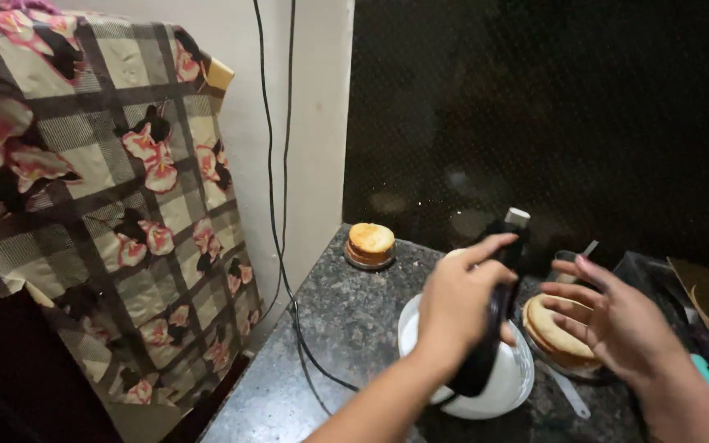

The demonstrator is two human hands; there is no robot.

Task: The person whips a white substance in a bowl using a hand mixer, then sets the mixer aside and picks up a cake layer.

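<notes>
The left hand is wrapped around a black handheld appliance with a pale tip, holding it tilted above a white round plastic bowl on the dark speckled stone tabletop. The right hand hovers just beside it, fingers spread wide and holding nothing, over a stack of flat round breads. A smaller browned round bread on a dish sits well apart near the wall corner.

Two hands, one white bowl, two cables

A: what's sitting left of the hands?
B: floral checked cloth hanging there, two black cables running down the wall.
A: beyond them?
B: round orange-topped container resting on granite counter.
</notes>
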